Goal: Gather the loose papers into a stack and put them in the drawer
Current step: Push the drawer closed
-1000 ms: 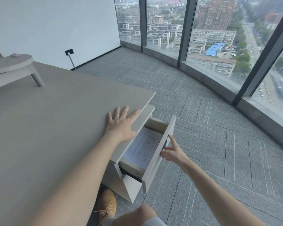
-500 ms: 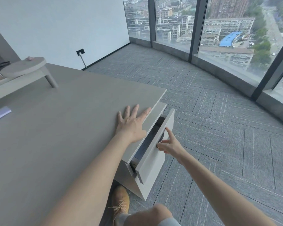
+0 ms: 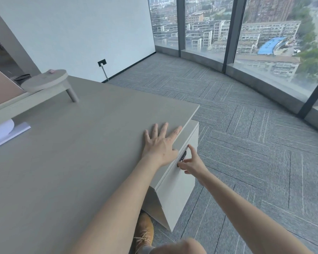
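Note:
The white drawer (image 3: 186,143) under the desk's right edge sits flush with its cabinet, and the papers inside are hidden. My right hand (image 3: 190,163) rests its fingertips on the drawer front by the small black lock (image 3: 183,157), index finger pointing up. My left hand (image 3: 161,145) lies flat on the grey desk (image 3: 72,153) just above the drawer, fingers spread, holding nothing.
A low grey riser shelf (image 3: 44,83) stands at the desk's far left, with white paper (image 3: 6,134) beneath it. Grey carpet (image 3: 246,143) stretches right to floor-length windows (image 3: 264,43). My knee (image 3: 180,246) and tan shoe (image 3: 144,230) show below the desk.
The drawer slid from wide open, with the paper stack visible inside, to fully shut under my right hand's push. My left hand stayed flat on the desk.

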`<state>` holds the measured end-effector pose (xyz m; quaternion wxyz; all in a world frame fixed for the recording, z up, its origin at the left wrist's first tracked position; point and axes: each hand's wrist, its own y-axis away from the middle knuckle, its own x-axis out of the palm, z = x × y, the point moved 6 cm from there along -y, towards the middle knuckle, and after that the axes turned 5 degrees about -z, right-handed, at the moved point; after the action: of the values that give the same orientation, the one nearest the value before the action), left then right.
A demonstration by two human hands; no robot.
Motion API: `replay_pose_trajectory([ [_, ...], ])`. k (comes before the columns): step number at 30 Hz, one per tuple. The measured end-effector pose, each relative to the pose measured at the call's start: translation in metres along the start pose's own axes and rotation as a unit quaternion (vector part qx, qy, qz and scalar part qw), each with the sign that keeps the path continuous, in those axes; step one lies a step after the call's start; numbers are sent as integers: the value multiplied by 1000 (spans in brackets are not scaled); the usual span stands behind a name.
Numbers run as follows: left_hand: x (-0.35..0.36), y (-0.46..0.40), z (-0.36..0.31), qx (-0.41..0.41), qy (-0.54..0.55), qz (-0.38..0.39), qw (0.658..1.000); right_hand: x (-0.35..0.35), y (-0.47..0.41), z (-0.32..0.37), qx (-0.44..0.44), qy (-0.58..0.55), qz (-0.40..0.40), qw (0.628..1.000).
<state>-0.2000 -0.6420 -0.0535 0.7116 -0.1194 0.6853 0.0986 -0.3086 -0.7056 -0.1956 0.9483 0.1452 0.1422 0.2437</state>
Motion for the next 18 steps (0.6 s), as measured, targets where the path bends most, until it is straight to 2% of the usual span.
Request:
replay_pose_trajectory([
  [9,0,1,0,3,11,-6,1000,9,-4,2,3,3,-4,1000],
  [18,-3,4,0,-5,19,-5,1000,3,-8,19,26,93,13,995],
])
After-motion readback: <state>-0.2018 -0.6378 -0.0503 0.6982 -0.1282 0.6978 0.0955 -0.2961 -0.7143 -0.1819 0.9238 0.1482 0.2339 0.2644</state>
